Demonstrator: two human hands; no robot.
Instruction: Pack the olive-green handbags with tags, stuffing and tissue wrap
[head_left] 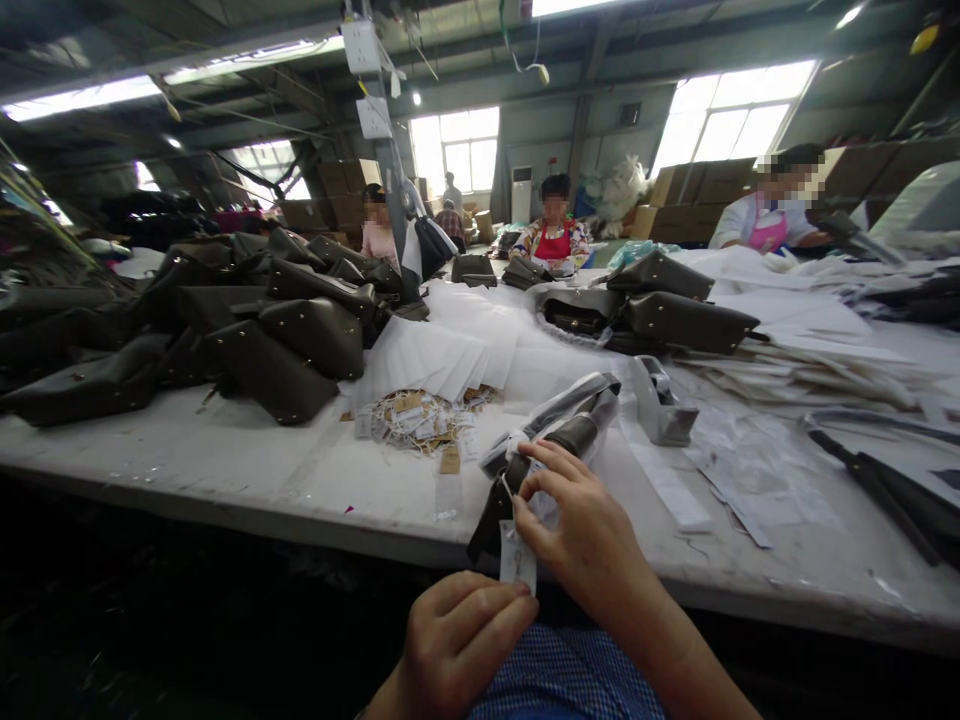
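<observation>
A small white hang tag (517, 556) dangles at the table's front edge, its lower end pinched between the thumb and fingers of my left hand (457, 635). Just above it, my right hand (581, 515) has thumb and index finger closed on the white tag string (507, 487); the exact grip is partly hidden. The string lies against a dark bag strap (491, 515) that hangs toward me. Behind my right hand lies more of the dark bag (581, 430), partly covered in clear plastic wrap.
Many dark bags (300, 345) are piled on the left. Loose tags (420, 420) lie beside fanned white sheets (424, 350). A tape dispenser (664, 405) stands right of the bag. More bags (682, 305) sit behind. Co-workers (555, 235) are across the table (300, 480).
</observation>
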